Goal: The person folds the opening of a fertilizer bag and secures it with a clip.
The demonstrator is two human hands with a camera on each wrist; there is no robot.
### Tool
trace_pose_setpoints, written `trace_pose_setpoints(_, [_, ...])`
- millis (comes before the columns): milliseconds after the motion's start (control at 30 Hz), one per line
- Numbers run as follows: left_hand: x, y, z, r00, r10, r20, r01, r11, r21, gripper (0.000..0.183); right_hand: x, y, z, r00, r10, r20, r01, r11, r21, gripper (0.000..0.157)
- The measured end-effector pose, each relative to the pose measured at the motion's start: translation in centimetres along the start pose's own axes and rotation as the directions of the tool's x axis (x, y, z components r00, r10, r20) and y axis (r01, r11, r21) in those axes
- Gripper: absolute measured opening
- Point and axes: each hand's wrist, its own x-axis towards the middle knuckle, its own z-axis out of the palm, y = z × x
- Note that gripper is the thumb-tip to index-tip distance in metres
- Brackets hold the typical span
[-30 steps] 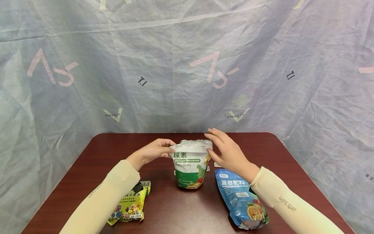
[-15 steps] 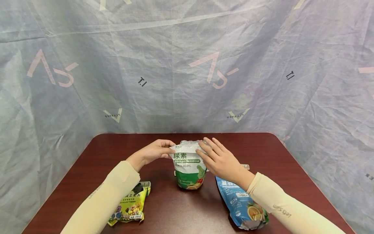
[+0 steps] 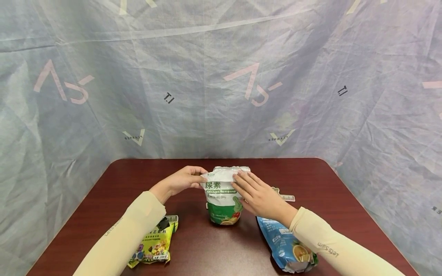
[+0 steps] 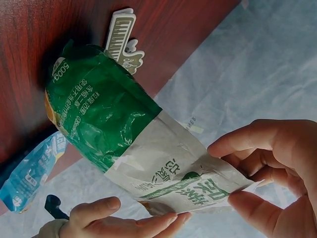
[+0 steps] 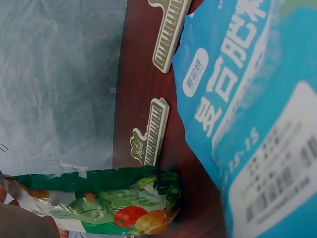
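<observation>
A green and white urea fertilizer bag (image 3: 223, 212) stands upright on the table near the middle in the head view. My left hand (image 3: 181, 180) pinches its top left corner between thumb and fingers, as the left wrist view also shows. Across the right side of the bag's white top, my right hand (image 3: 264, 199) lays nearly straight fingers on the front. In the right wrist view, vegetable pictures show on the bag's side (image 5: 129, 208), and only a dark part of the hand (image 5: 25, 223) appears.
A blue fertilizer bag (image 3: 284, 245) lies to the right, partly under my right arm. A yellow fertilizer bag (image 3: 153, 245) lies left, beside my left sleeve. Clips with a piano-key pattern (image 5: 151, 134) lie on the dark red table (image 3: 207, 253); a printed cloth (image 3: 207, 76) hangs behind.
My right hand has moved left and slightly down from the bag's right edge onto its front, fingers now flatter against it. My left hand keeps its pinch at the corner.
</observation>
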Motion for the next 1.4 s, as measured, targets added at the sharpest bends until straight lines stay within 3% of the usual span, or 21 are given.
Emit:
trace_pose_setpoints(667, [0.0,-0.1,0.0,1.000,-0.007,-0.006,0.007,1.000,-0.016,0.022,0.2,-0.3,0.2,0.996,0.082,0.040,-0.084,0.994,0.074,0.057])
trace_pose_setpoints(833, [-0.1,-0.3,-0.1,1.000,-0.003,-0.012,0.003,0.999,-0.034,0.023,0.6,-0.5,-0.1,0.992,0.121,0.041,-0.126,0.979,0.157,0.066])
trace_pose_setpoints(1200, [-0.2,-0.4,-0.1,0.999,-0.004,-0.046,0.001,0.999,-0.048,0.029,1.3,-0.4,-0.6,0.986,0.166,0.006,-0.161,0.949,0.270,0.058])
trace_pose_setpoints(1400, [-0.5,-0.1,-0.1,0.998,0.006,-0.057,-0.009,0.999,-0.046,0.033,1.5,-0.2,-0.5,0.979,0.202,-0.007,-0.187,0.917,0.353,0.058])
